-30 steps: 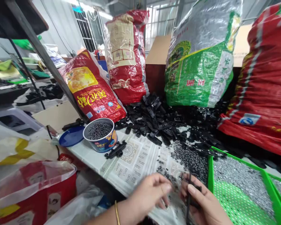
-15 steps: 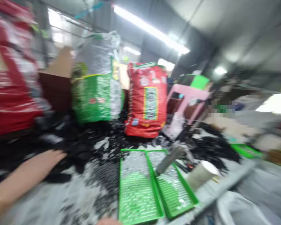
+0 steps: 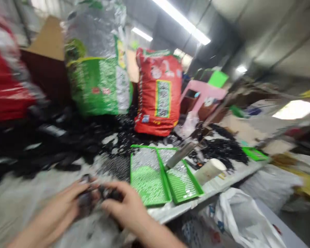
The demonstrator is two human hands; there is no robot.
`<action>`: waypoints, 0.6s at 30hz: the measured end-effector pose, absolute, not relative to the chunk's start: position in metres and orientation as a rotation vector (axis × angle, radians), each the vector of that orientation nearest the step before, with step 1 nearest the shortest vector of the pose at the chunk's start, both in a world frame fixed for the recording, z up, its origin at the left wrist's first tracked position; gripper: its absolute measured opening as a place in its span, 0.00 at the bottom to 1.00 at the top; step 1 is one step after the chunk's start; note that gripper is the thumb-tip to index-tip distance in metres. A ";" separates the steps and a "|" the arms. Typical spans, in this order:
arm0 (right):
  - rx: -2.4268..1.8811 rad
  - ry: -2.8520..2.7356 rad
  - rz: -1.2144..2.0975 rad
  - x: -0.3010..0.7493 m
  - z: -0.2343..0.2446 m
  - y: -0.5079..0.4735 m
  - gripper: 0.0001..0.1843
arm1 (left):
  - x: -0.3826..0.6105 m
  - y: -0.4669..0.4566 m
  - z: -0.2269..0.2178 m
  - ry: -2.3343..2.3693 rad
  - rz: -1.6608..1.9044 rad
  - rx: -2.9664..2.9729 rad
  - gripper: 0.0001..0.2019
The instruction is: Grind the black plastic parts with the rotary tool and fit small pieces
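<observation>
My left hand (image 3: 74, 194) is closed around a dark, glossy piece (image 3: 85, 202), blurred by motion. Right beside it, my right hand (image 3: 127, 201) curls its fingers over small black pieces (image 3: 113, 194). The two hands nearly meet above the pale work surface (image 3: 54, 186). To their right lie two green ribbed trays (image 3: 150, 187), side by side, partly covered with small silvery-grey bits. A grey cylinder (image 3: 181, 155) leans across the right tray. Beyond my hands, a heap of black strips (image 3: 54, 148) spreads over the table.
Along the back stand a green-and-clear bag (image 3: 100, 86), a red printed bag (image 3: 157, 93) and another red bag (image 3: 5, 86). A white tube (image 3: 212, 170) lies near the table's edge. Below it hangs an open white sack (image 3: 243, 217). A pink chair back (image 3: 204, 89) rises behind.
My left hand has come from the black heap toward the middle front. My right hand has risen into view, and both now hold dark pieces. The camera has tilted downward.
</observation>
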State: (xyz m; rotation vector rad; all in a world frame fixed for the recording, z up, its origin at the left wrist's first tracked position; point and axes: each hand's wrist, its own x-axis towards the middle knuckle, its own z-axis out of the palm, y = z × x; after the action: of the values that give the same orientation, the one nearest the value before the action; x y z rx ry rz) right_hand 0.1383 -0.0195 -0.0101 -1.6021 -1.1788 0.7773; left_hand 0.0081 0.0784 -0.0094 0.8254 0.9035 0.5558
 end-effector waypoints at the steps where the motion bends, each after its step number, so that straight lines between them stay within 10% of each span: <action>1: -1.591 -1.184 0.790 0.139 -0.003 -0.020 0.20 | 0.006 0.065 -0.011 0.843 0.541 0.693 0.05; 18: -1.468 -0.714 1.374 0.130 -0.022 -0.031 0.19 | -0.001 0.023 -0.022 0.893 0.743 0.738 0.17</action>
State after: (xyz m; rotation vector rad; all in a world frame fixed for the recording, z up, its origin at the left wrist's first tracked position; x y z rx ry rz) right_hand 0.1296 -0.0306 -0.0219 -1.4681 -0.7135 1.3737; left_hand -0.0014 0.0231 -0.0221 0.7375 0.8934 0.7431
